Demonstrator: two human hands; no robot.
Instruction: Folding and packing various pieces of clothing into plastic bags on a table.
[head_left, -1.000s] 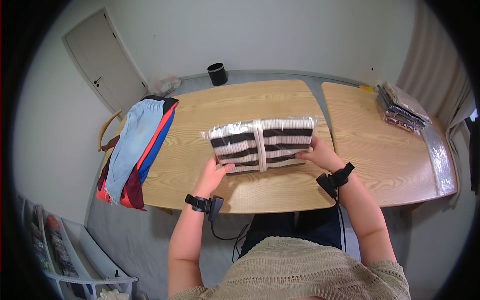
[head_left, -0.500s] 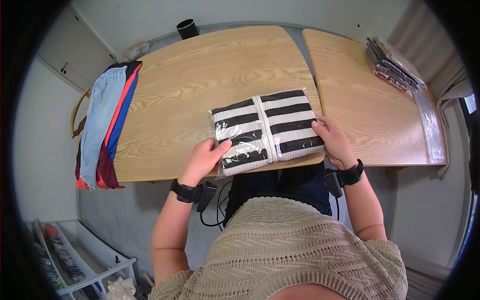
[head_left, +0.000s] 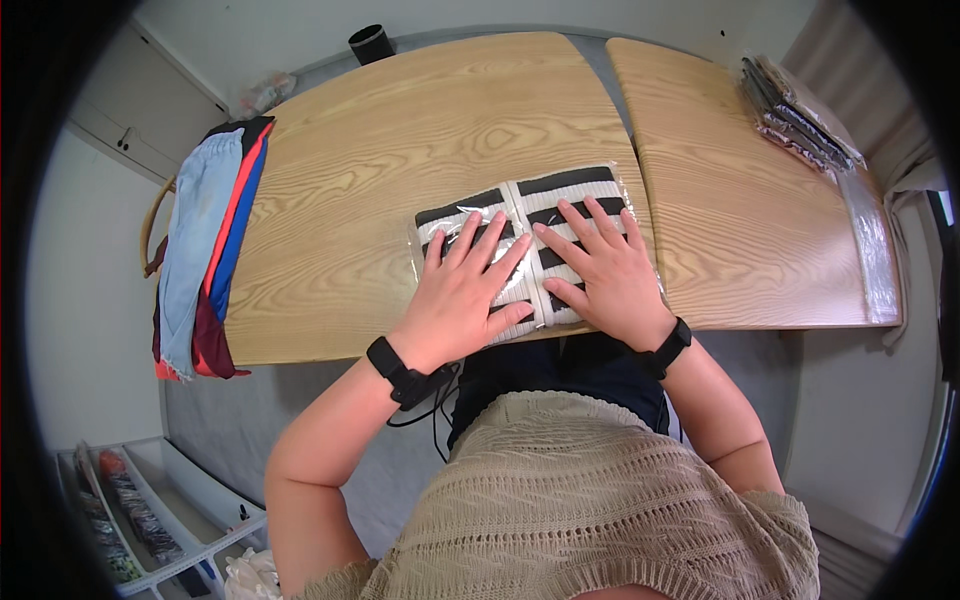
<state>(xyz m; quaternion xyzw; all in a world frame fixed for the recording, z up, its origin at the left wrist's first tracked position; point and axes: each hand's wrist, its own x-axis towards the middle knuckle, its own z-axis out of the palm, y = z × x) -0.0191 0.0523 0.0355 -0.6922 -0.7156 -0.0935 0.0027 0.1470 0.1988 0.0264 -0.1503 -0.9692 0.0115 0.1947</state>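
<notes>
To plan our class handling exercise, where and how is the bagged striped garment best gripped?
Probably by its left and right edges, from both sides at once: the bagged striped garment lies flat, a wide folded rectangle. The left hand and right hand, spread on top, each have one edge nearby.

Worn are a beige knit top (head_left: 570,500), dark trousers (head_left: 545,372) and two black wristbands (head_left: 392,368).

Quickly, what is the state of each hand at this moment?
Left hand: open, spread on the plastic-bagged striped knit garment.
Right hand: open, spread on the garment's right half.
</notes>
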